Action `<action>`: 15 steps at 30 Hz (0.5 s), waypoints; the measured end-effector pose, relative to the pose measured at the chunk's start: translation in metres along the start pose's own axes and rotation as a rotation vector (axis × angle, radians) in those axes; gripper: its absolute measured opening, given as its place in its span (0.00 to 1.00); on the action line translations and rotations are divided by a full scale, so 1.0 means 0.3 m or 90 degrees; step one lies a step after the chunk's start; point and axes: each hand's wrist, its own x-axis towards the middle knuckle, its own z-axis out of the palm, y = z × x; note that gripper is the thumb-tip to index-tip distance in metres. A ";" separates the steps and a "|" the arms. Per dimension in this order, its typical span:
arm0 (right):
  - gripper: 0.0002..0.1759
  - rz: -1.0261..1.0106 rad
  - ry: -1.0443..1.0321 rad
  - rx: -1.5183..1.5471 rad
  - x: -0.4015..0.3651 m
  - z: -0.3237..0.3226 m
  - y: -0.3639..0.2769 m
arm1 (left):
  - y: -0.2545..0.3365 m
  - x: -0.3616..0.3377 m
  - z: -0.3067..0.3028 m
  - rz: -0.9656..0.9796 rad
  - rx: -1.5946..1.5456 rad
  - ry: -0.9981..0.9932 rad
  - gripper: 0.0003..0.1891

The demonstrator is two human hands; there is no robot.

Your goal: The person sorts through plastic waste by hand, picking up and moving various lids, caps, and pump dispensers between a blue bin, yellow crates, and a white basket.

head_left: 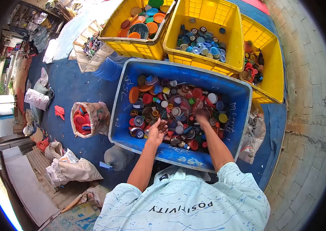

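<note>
A large blue crate (186, 70) holds a mixed heap of plastic caps and lids (176, 111) in many colours. Over the left part of the heap, my left hand (158, 131) is turned partly palm up with its fingers loosely curled; whether anything small lies in it cannot be made out. My right hand (202, 116) reaches down into the caps right of the middle, its fingers hidden among them. An orange lid (133, 94) lies near the crate's left wall, and a yellow lid (223, 118) sits to the right of my right hand.
Three yellow crates (203, 63) with sorted caps stand beyond the blue crate. A white basket (79, 48), a sack of red lids (74, 116) and a large clear bottle (117, 157) are on the left. A plastic bag (252, 136) lies against the crate's right side.
</note>
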 end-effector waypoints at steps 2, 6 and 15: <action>0.17 0.055 -0.006 0.007 0.012 0.039 -0.070 | 0.017 -0.043 -0.028 0.007 -0.022 0.009 0.11; 0.18 0.095 0.051 -0.073 0.056 0.119 -0.107 | 0.021 -0.092 -0.083 0.006 -0.033 0.036 0.11; 0.19 0.021 0.032 -0.142 -0.108 0.082 -0.233 | -0.004 -0.081 -0.020 0.012 0.007 -0.004 0.11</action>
